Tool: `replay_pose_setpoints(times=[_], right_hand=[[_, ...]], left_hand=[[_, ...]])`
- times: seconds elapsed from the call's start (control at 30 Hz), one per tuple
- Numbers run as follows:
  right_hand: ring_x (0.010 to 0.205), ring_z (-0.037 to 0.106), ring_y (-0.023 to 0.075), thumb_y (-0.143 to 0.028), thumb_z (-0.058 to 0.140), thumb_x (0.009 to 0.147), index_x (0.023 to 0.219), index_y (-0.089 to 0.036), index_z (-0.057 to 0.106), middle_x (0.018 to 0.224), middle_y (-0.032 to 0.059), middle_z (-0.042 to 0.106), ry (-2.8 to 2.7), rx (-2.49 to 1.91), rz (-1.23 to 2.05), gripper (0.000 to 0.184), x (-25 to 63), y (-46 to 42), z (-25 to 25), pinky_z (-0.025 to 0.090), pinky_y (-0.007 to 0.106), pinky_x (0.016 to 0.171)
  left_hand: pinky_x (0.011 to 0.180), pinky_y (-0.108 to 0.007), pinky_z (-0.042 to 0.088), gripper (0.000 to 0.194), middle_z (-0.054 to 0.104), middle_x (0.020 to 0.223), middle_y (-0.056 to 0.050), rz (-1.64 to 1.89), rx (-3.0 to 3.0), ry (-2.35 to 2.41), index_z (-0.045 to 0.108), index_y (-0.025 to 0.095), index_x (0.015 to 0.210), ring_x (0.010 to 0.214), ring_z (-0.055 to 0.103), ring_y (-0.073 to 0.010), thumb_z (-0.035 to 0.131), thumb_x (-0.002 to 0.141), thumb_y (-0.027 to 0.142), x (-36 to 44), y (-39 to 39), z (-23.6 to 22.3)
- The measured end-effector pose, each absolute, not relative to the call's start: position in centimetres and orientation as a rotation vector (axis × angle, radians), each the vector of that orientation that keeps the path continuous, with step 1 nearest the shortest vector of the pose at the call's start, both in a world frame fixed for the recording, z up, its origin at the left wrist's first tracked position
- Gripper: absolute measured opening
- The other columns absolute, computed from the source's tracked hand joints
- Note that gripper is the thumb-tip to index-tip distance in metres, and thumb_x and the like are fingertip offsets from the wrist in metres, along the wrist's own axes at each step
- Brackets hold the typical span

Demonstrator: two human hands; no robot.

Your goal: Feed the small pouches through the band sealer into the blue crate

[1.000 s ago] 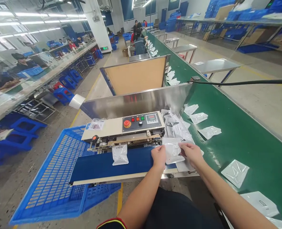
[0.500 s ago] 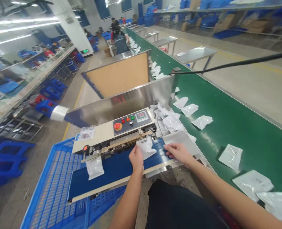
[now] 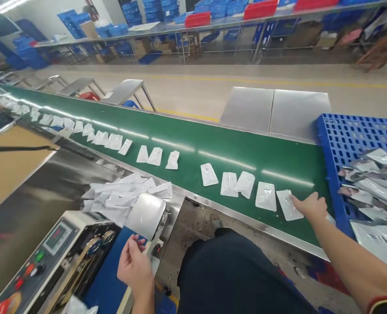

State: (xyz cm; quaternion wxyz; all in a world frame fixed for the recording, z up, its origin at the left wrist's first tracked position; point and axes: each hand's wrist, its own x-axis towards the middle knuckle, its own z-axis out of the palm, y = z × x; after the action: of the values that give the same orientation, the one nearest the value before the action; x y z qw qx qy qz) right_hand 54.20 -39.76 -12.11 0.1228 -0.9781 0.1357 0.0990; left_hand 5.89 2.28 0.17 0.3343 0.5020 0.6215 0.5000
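Note:
My right hand (image 3: 311, 207) is over the near end of the green conveyor belt (image 3: 187, 139), its thumb on the edge of a flat white pouch (image 3: 287, 205); the other fingers are partly hidden. Part of another white pouch (image 3: 330, 219) shows beneath that hand. My left hand (image 3: 134, 264) hovers above the blue belt (image 3: 103, 270) of the sealing machine (image 3: 52, 244), fingers loosely curled and slightly apart, with nothing visible in them. Beyond it, a heap of white pouches (image 3: 115, 196) lies beside a metal plate (image 3: 146, 213). At the bottom edge, a white pouch (image 3: 77, 305) is partly cut off.
A blue crate (image 3: 327, 152) with several silvery-white pouches (image 3: 376, 187) stands at the right. More white pouches (image 3: 115, 141) lie spaced along the conveyor. Metal tables (image 3: 246, 107) adjoin its far side. A steel panel (image 3: 49, 187) rises behind the machine.
The view has swung right. My right hand has gone from the sealing machine to the pouches on the green conveyor. My left hand has let go of the pouch it held at the sealer.

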Motion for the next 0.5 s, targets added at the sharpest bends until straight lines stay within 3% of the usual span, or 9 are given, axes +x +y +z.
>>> replay_pose_setpoints(times=[0.07,0.13,0.2,0.33,0.43,0.5], right_hand=[[0.149,0.05,0.0466,-0.055,0.067,0.094,0.157,0.0,0.05,0.155,0.0391,0.053,0.249,-2.843,0.432,0.085,56.0,-42.8,-12.9,0.044,0.051,0.115],[0.147,0.054,0.0387,-0.046,0.065,0.097,0.143,-0.007,0.065,0.15,0.0297,0.063,0.098,-2.805,0.581,0.06,57.1,-45.2,-13.9,0.042,0.041,0.115],[0.14,0.059,0.0351,-0.039,0.064,0.097,0.136,-0.012,0.07,0.144,0.024,0.069,0.093,-2.787,0.632,0.048,57.5,-47.1,-15.1,0.043,0.038,0.112],[0.136,0.059,0.0376,-0.045,0.074,0.093,0.149,-0.006,0.059,0.15,0.0311,0.061,0.199,-2.809,0.498,0.07,56.8,-49.5,-16.4,0.043,0.04,0.106],[0.123,0.065,0.0378,-0.045,0.068,0.099,0.129,-0.01,0.072,0.131,0.0294,0.072,0.254,-2.798,0.469,0.047,56.4,-50.3,-15.9,0.044,0.041,0.1],[0.114,0.068,0.036,-0.047,0.058,0.106,0.123,-0.014,0.075,0.121,0.0263,0.076,0.35,-2.789,0.351,0.042,56.7,-50.1,-15.1,0.044,0.042,0.097]], left_hand=[[0.062,-0.032,0.057,0.044,0.079,0.095,-0.008,1.197,1.373,1.578,0.08,0.014,0.104,0.073,0.071,-0.0198,0.073,0.09,0.055,8.9,2.2,0.4],[0.063,-0.032,0.058,0.044,0.079,0.094,-0.008,1.108,1.397,1.55,0.08,0.014,0.102,0.074,0.071,-0.0196,0.075,0.087,0.055,11.0,1.9,0.5],[0.065,-0.032,0.059,0.045,0.079,0.093,-0.008,1.038,1.4,1.53,0.08,0.014,0.103,0.074,0.072,-0.0197,0.077,0.085,0.055,12.6,1.5,0.3],[0.068,-0.034,0.06,0.05,0.081,0.093,-0.008,0.918,1.39,1.508,0.081,0.014,0.104,0.075,0.073,-0.0207,0.08,0.081,0.058,14.9,1.1,-0.3],[0.068,-0.033,0.059,0.053,0.081,0.095,-0.009,0.842,1.387,1.491,0.081,0.014,0.103,0.076,0.075,-0.0209,0.08,0.08,0.062,16.0,1.1,-0.6],[0.067,-0.033,0.059,0.055,0.081,0.094,-0.01,0.81,1.395,1.487,0.081,0.014,0.103,0.076,0.075,-0.0211,0.081,0.08,0.063,16.7,1.1,-0.8]])
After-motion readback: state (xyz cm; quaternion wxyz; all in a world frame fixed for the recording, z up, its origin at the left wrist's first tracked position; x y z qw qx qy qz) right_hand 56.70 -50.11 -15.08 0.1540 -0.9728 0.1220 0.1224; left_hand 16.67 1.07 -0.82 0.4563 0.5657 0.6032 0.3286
